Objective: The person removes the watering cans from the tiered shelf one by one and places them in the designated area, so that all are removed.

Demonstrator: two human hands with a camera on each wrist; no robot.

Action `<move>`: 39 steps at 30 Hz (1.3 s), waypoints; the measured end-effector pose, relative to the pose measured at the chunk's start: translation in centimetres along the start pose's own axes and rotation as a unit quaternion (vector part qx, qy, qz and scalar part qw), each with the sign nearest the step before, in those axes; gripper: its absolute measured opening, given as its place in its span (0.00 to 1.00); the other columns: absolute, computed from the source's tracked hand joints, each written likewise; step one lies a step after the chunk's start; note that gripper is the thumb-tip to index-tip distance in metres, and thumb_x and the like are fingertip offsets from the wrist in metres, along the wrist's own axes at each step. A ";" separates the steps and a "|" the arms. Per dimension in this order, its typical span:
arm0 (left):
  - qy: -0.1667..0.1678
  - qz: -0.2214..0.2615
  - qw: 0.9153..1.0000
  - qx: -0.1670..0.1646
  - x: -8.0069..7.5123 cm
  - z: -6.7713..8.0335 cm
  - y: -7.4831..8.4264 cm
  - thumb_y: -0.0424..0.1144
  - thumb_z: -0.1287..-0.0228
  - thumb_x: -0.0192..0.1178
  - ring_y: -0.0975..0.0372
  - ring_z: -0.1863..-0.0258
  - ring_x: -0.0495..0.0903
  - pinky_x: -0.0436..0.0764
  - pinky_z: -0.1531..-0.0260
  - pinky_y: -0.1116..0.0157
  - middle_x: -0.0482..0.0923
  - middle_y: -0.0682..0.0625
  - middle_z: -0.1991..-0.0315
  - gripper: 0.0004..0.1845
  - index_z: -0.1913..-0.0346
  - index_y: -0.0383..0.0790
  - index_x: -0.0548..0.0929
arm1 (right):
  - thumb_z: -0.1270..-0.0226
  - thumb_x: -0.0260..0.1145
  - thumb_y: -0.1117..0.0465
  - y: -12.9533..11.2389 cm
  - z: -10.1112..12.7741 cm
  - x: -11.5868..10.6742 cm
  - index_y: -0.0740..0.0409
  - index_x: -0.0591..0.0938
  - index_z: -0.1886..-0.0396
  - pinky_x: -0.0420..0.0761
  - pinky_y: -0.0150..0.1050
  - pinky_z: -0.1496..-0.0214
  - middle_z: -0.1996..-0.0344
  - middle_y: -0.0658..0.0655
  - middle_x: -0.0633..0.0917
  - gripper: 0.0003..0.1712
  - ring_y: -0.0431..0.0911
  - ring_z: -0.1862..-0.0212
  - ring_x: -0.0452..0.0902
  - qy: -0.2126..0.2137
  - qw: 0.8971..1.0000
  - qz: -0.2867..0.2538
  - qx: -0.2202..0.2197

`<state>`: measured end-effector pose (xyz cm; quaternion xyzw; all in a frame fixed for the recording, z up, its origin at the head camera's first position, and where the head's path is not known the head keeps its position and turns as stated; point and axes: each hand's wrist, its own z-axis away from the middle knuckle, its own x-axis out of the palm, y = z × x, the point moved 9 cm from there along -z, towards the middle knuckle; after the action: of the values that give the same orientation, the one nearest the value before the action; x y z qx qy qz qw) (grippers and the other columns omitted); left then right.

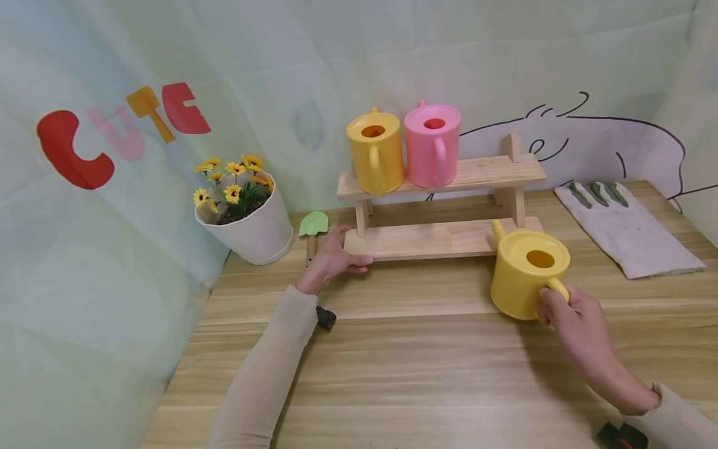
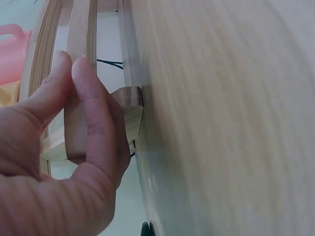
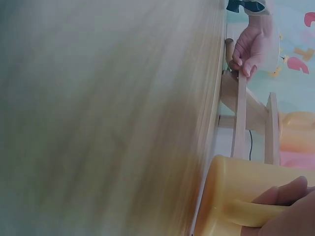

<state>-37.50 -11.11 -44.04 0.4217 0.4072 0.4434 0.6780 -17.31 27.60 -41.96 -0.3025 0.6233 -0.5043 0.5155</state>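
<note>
My right hand (image 1: 578,324) grips the handle of a yellow watering can (image 1: 518,280), its spout pointing toward the wooden stand. In the head view the can overlaps the lower board's right end. My left hand (image 1: 336,252) holds the left end of the lower board (image 1: 432,240) of the two-tier stand, thumb at the front edge; the left wrist view shows the fingers (image 2: 96,113) around the board end. On the upper board (image 1: 482,171), a second yellow watering can (image 1: 387,159) and a pink watering can (image 1: 423,153) stand side by side, handles facing me.
A white pot (image 1: 258,231) of yellow flowers stands at the left. Beside it lies a small green-bladed trowel (image 1: 313,226), partly behind my left hand. At the right, a pale cloth (image 1: 645,240) carries several small green items (image 1: 600,193). A printed curtain (image 1: 269,68) hangs behind the table.
</note>
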 end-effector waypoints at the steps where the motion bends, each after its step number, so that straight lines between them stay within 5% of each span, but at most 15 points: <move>1: 0.000 0.000 1.000 0.000 0.0 0.0 0.0 0.20 0.36 0.73 0.60 0.67 0.88 0.97 0.66 0.66 0.70 0.27 0.30 0.58 0.12 0.41 0.48 | 0.13 0.54 0.58 0.0 0.0 0.0 0.62 0.78 0.75 0.71 0.35 0.72 0.81 0.44 0.76 0.24 0.42 0.72 0.70 0.000 1.000 0.004 0.000; 18: -0.002 0.003 1.000 0.000 0.0 -0.1 -0.1 0.20 0.35 0.73 0.61 0.69 0.88 0.96 0.66 0.67 0.70 0.26 0.31 0.57 0.12 0.41 0.48 | 0.16 0.56 0.60 0.5 0.7 0.3 0.64 0.75 0.80 0.70 0.34 0.72 0.83 0.43 0.76 0.26 0.42 0.73 0.71 0.005 1.000 0.001 0.011; 39: -0.001 0.006 1.000 -0.002 0.0 0.0 0.0 0.19 0.36 0.73 0.61 0.70 0.88 0.96 0.67 0.67 0.71 0.25 0.30 0.58 0.12 0.41 0.48 | 0.16 0.60 0.57 1.5 1.1 -0.1 0.58 0.86 0.71 0.75 0.25 0.65 0.79 0.36 0.82 0.19 0.31 0.68 0.75 -0.017 0.997 0.047 0.060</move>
<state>-37.51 -11.05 -44.02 0.4231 0.4032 0.4483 0.6763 -15.99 27.80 -43.27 -0.2497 0.5965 -0.5107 0.5666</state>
